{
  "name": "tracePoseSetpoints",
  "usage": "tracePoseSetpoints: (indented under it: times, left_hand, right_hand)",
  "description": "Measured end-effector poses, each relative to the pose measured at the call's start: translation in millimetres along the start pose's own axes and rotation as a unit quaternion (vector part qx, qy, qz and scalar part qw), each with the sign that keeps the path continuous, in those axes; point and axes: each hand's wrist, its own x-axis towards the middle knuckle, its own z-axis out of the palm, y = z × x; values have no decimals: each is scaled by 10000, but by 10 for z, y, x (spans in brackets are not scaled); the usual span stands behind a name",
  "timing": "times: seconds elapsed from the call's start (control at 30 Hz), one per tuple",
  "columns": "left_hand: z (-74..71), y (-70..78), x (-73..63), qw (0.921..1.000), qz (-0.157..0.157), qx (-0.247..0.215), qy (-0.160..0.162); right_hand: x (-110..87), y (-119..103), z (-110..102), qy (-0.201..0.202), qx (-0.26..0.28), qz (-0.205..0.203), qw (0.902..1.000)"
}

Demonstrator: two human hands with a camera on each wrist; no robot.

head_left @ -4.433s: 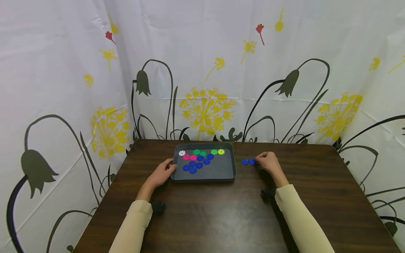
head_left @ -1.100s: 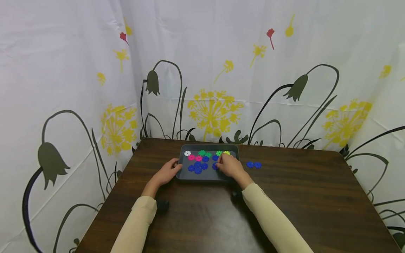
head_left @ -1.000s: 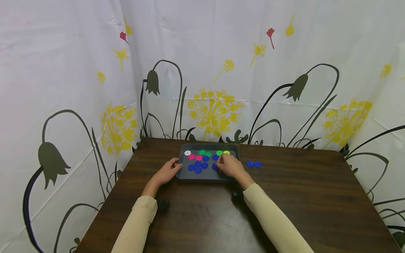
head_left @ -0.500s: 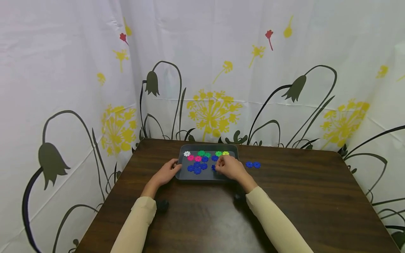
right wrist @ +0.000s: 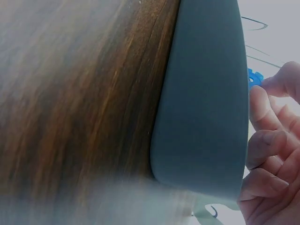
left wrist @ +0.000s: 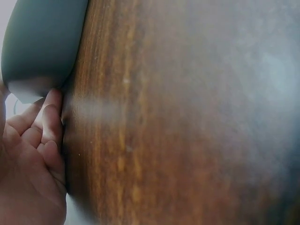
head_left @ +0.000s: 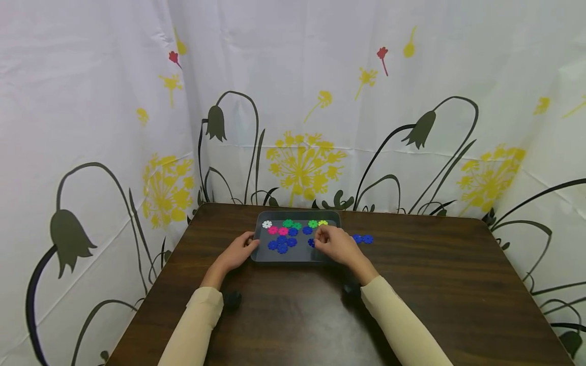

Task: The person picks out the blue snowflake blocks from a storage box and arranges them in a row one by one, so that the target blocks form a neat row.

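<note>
In the head view, a dark grey tray (head_left: 293,256) holds flower-shaped plastic discs. My left hand (head_left: 234,252) grips its left edge; in the left wrist view, the fingers (left wrist: 52,117) touch the outer wall of the tray (left wrist: 42,42). Over the right part of the tray, my right hand (head_left: 338,245) pinches a blue disc (right wrist: 253,78) between thumb and forefinger, seen tilted in the right wrist view. Several blue discs (head_left: 282,244) lie joined or touching at the tray's middle. Another blue disc (head_left: 308,230) lies nearer the back right.
Behind the blue ones are a white disc (head_left: 267,224), pink discs (head_left: 277,231), green discs (head_left: 292,224) and a yellow disc (head_left: 323,222). Two more blue discs (head_left: 362,238) lie on the brown wooden table (head_left: 439,284) right of the tray. A flower-printed curtain (head_left: 311,101) hangs behind.
My right hand has moved from the blue discs on the table leftward to over the tray. Lately it has shifted slightly right with a blue disc. My left hand stays at the tray.
</note>
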Motion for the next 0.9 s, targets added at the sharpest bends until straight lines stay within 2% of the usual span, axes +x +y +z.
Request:
tracePoseSetpoints:
  times: [0.23,0.57,0.77,0.9]
  left_hand:
    - [-3,-16,-2,9999,-82,10,59]
    - [3,-50,13,9999,-114,-28,36]
    - [-6,-46,28,9999,-97,-27,5]
    - [-11,-40,23,9999,-135,-32,-20]
  right_hand:
    - [-68,-9,-102,91,125,16,9999]
    - [-227,-93,-299,415,-493,48,9979]
    - [-307,-52,-427,756,-389,16,9964]
    - [-353,-9,-476,877,-176,146,9959]
